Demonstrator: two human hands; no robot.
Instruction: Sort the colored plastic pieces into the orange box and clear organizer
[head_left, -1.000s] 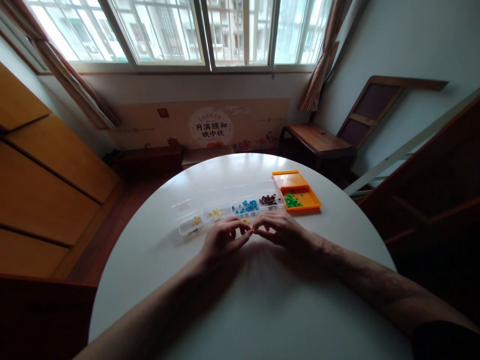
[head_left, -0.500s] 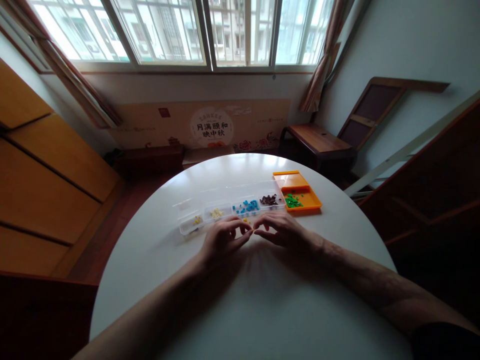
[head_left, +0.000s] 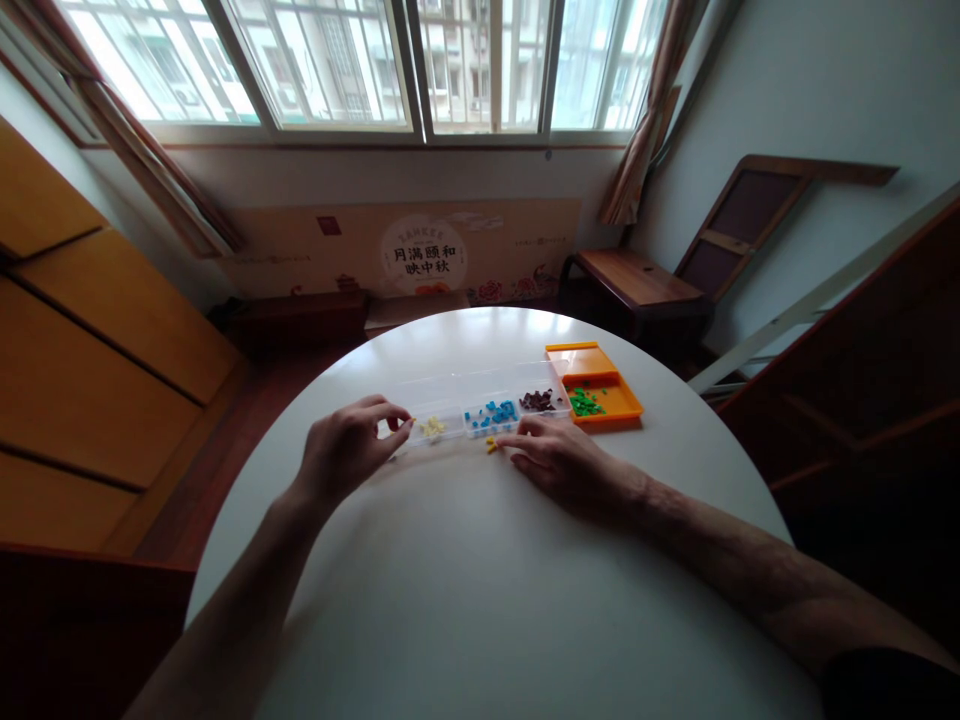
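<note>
My left hand [head_left: 346, 450] hovers at the left end of a clear compartment box [head_left: 480, 385] and pinches a tiny yellow piece [head_left: 412, 421] between thumb and finger. The box holds pale yellow pieces [head_left: 432, 427], blue pieces [head_left: 493, 412] and dark brown pieces [head_left: 537, 400]. My right hand [head_left: 562, 462] rests on the round white table [head_left: 480, 590] just in front of the box, fingers loosely spread, beside a small yellow piece [head_left: 490, 443] lying on the table.
An orange tray [head_left: 616, 398] with green pieces [head_left: 583, 403] sits right of the box. Beyond the table are a dark wooden bench [head_left: 634, 280], a wooden cabinet [head_left: 82, 350] at left and windows [head_left: 360, 60] behind.
My left hand has moved left from the table's middle to the box's left end with a small yellow piece. My right hand stayed in place, fingertips now apart from the left.
</note>
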